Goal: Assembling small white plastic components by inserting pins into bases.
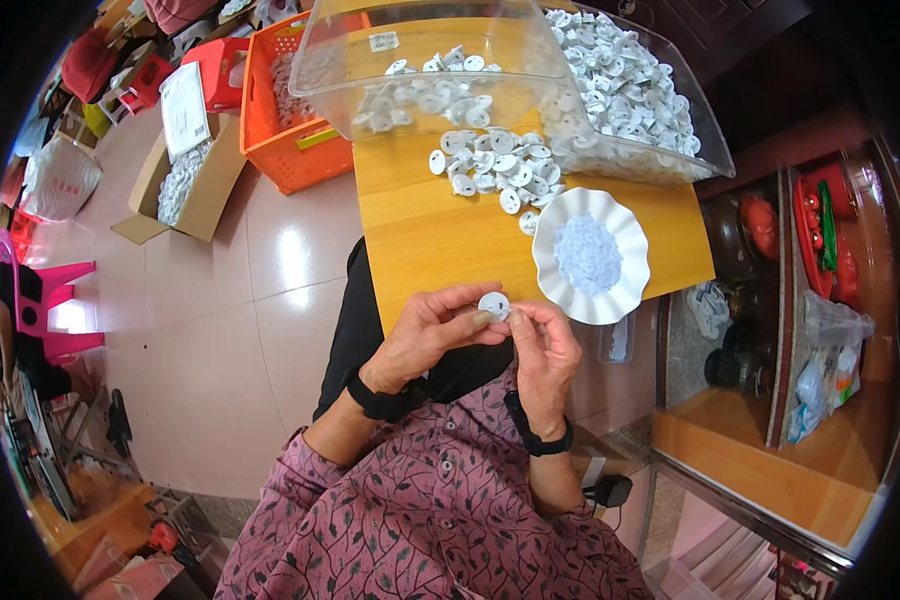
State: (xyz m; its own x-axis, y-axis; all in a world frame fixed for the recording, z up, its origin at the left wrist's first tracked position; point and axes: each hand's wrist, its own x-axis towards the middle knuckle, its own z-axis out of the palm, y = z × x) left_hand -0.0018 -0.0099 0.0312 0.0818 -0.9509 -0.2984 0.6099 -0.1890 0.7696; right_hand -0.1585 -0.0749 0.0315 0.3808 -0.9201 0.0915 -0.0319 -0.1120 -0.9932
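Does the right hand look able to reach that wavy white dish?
Probably yes: the right hand is near the wavy dish, with nothing visible between them, though it is busy at the white disc.

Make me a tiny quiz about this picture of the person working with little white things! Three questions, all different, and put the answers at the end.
1. True or false: the wavy white dish is empty.

2. What is the left hand holding?
A) a cardboard box
B) a round white piece
C) an orange crate

3. Fill the gap: the wristbands on both arms are ____ in colour.

Key:
1. False; it holds small pale flakes.
2. B.
3. Black.
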